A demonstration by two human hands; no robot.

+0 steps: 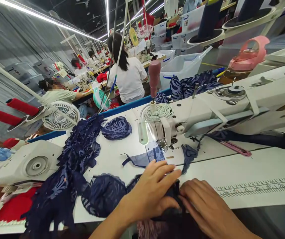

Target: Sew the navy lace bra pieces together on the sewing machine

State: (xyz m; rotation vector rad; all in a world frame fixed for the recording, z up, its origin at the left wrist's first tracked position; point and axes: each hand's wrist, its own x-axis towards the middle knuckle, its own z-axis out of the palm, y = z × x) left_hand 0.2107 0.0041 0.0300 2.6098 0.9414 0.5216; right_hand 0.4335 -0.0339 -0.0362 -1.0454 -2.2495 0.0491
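Observation:
My left hand (156, 191) is closed on a piece of dark fabric (173, 199) at the table's front edge, its fingers over the top and thumb beneath. Close on its right, my right hand (203, 202) pinches the same fabric, fingers bent together. Navy lace bra cups (105, 195) lie left of my left hand and run partly beneath it; whether they join the dark fabric I cannot tell. Just beyond my fingers, a sheer blue lace-patterned piece (144, 158) lies by the needle area of the sewing machine (166, 131). A small navy lace piece (189, 156) rests to its right.
A long heap of navy lace pieces (75, 156) covers the left, beside a stack of cups (117, 127). A second machine (36, 164) stands left with red fabric (17, 204). Pink thread snips (237, 148) lie right, above a printed ruler (259, 187). Another person (130, 78) sits ahead.

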